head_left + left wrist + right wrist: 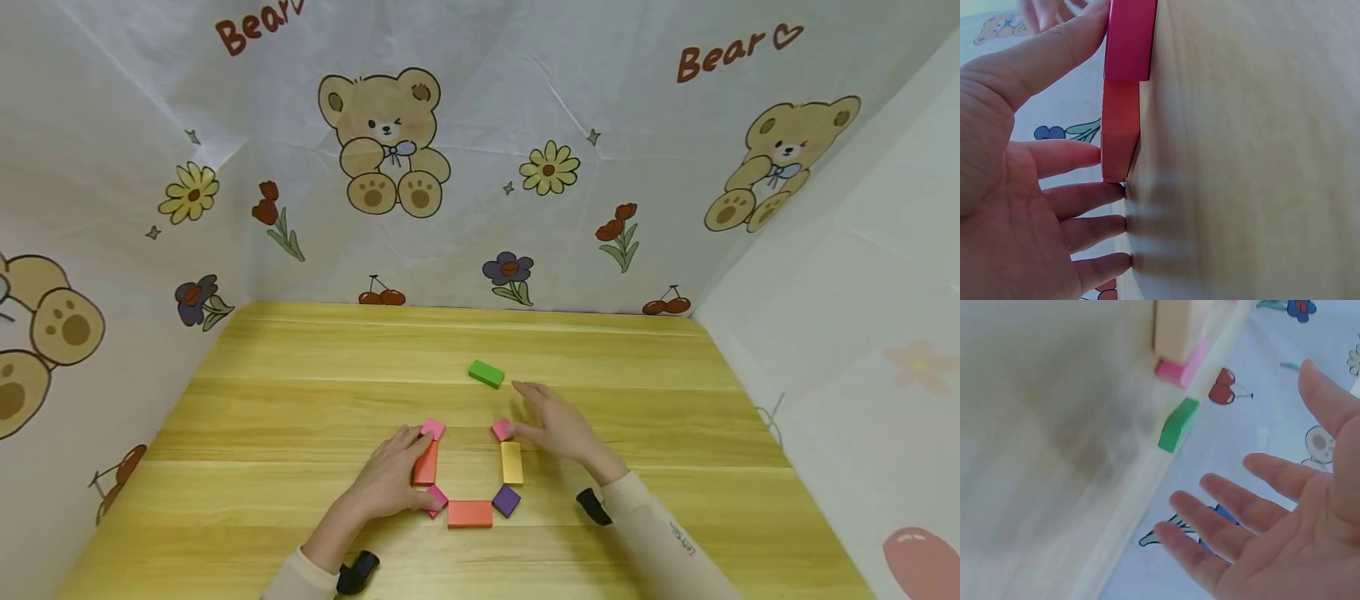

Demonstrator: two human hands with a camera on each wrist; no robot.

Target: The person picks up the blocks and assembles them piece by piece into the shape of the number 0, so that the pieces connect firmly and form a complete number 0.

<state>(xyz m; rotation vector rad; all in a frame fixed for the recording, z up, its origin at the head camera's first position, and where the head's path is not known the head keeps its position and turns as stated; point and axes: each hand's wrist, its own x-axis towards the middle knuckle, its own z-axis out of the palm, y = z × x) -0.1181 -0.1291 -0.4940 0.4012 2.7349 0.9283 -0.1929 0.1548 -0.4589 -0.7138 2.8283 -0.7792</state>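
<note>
Small flat blocks lie in a U on the wooden table. Its left side has a pink block [432, 427], a red-orange block [426, 467] and a magenta block [440, 494]. A second red-orange block [470, 514] forms the bottom; purple [506, 501], yellow [512, 463] and pink [500, 428] blocks make the right side. My left hand [386, 475] rests along the left side, thumb against the magenta block, fingers extended by the red-orange one [1119, 128]. Over the upper right end hovers my right hand [558, 425], fingers spread, holding nothing in the right wrist view.
A green block [487, 373] lies apart, beyond the U's open end, also seen in the right wrist view. The wooden table [315, 358] meets a bear-print cloth [465, 250] at the back and sides. Black straps sit at both wrists.
</note>
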